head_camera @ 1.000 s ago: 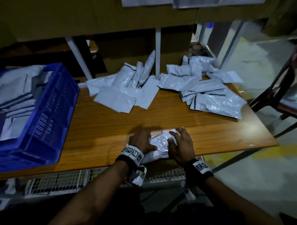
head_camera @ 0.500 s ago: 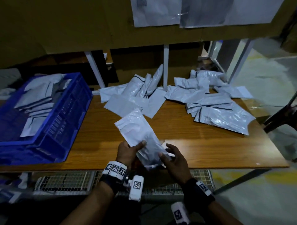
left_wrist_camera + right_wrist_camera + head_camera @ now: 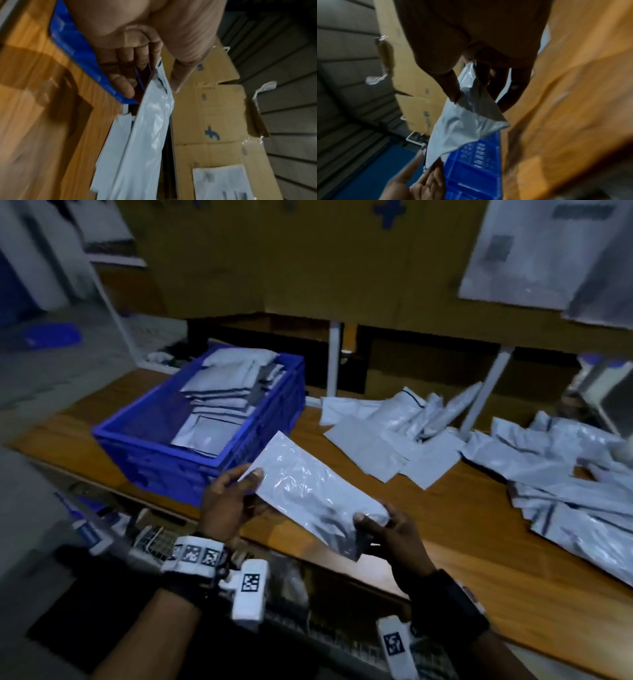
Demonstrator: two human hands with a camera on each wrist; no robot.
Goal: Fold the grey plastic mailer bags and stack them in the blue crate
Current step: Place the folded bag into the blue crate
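Observation:
A folded grey mailer bag (image 3: 310, 494) hangs in the air above the table's near edge, just right of the blue crate (image 3: 144, 436). My left hand (image 3: 233, 494) pinches its left end, thumb on top; my right hand (image 3: 387, 529) pinches its lower right corner. The left wrist view shows the bag (image 3: 147, 128) between my thumb and fingers (image 3: 123, 83). In the right wrist view my thumb (image 3: 450, 86) presses on the bag (image 3: 462, 128) above the crate (image 3: 474, 169). Several folded bags (image 3: 219, 402) lie stacked inside the crate.
Loose unfolded mailers lie in one pile at mid-table (image 3: 387, 433) and another at the right (image 3: 565, 481) on the wooden table (image 3: 462, 529). Cardboard panels (image 3: 308, 258) stand behind, with white metal legs (image 3: 334, 357). A wire rack (image 3: 154, 539) sits under the table's front edge.
The bag was pressed flat on the table a second ago; both hands have since lifted it and carried it left toward the crate. My view has swung left as well.

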